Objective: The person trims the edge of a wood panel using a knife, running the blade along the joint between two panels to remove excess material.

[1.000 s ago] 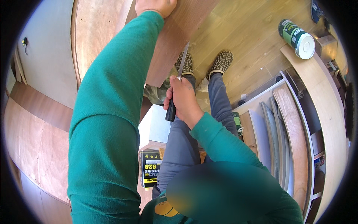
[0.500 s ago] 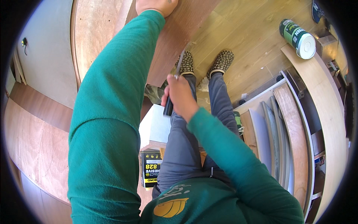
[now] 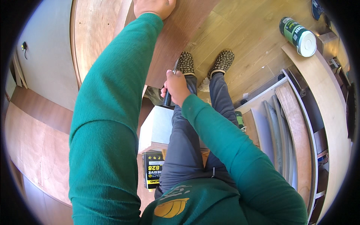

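Note:
My right hand [image 3: 176, 86] is closed around a black-handled tool [image 3: 167, 99] with a narrow metal blade. The blade points away from me, against the near edge of a brown wood-faced board [image 3: 170, 41]. I cannot make out the blade's exact kind. Up at the top edge of the picture, my left hand [image 3: 155, 6] rests on the same board. Its fingers run out of the picture, so their pose is hidden. Both arms wear green sleeves.
Below the board stands a white-topped box [image 3: 155, 125], with a black and yellow tin [image 3: 152, 168] beside it. A green and white canister [image 3: 299, 36] lies at the far right on a pale curved panel [image 3: 330, 123]. An open cabinet [image 3: 281, 123] holds several strips.
My right hand has moved slightly away from me and to the left with the tool, and less of the blade shows past the fist. My left hand stays on the board, with a slight view shift.

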